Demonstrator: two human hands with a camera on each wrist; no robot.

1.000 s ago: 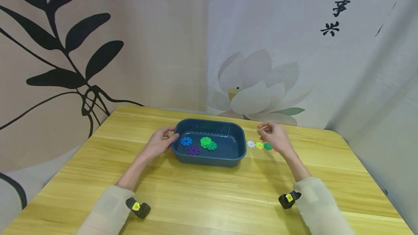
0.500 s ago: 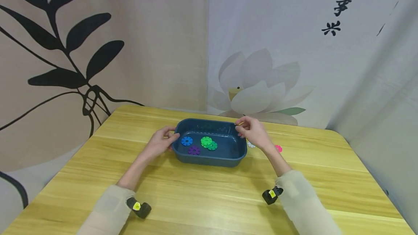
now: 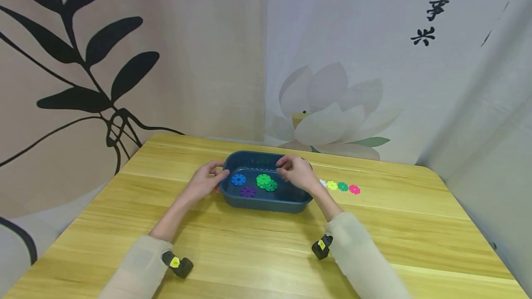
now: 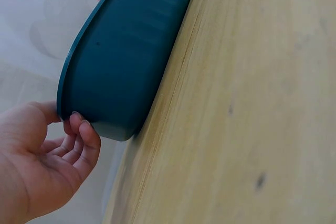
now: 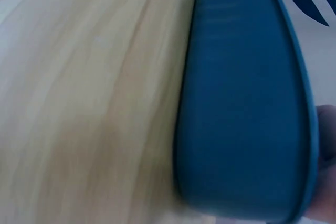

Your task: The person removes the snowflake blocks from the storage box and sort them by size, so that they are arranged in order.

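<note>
A dark blue plastic tub sits on the wooden table. At its left end my left hand grips the rim; in the left wrist view the thumb lies at the rim, other fingers curled under it. Inside the tub are notched plastic discs: a blue disc, a purple disc and two overlapping green discs. My right hand hovers over the tub's right part, fingers loosely bent, nothing visible between them. The right wrist view is blurred, the tub wall hiding most of that hand.
Right of the tub, a row of discs lies on the table: a partly hidden white disc, a yellow disc, a green disc and a pink disc. A printed curtain hangs behind.
My right hand has moved left from above the disc row, past the tub's right rim, to over the tub. The left hand and the discs stay put.
</note>
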